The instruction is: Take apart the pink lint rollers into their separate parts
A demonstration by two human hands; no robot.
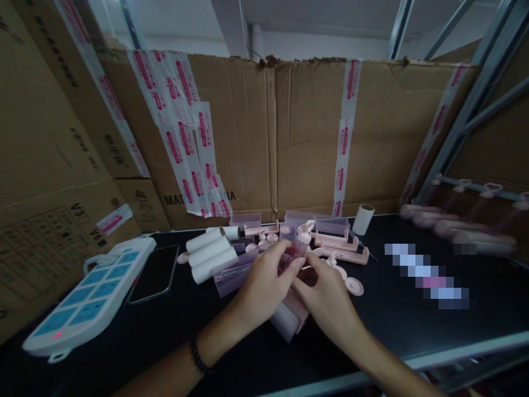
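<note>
My left hand (266, 281) and my right hand (328, 289) meet near the middle of the black table (198, 347). Fingers of my left hand close round a small clear-pink piece with a pale pink top (303, 238). My right hand's thumb and fingertips pinch at the lower end of the same piece. Beneath the hands lies a translucent pink box part (287, 321), partly hidden. Just behind are pink bracket-shaped parts (347, 253) and several small round pink pieces. A round pink disc (354, 286) lies right of my right hand.
White cardboard tubes (214, 263) are piled at left, beside a dark phone (155, 274) and a white power strip (88, 300). One tube (363, 219) stands upright at the back. Cardboard walls (309, 138) rise behind. Pink assembled items (450, 226) line the right edge.
</note>
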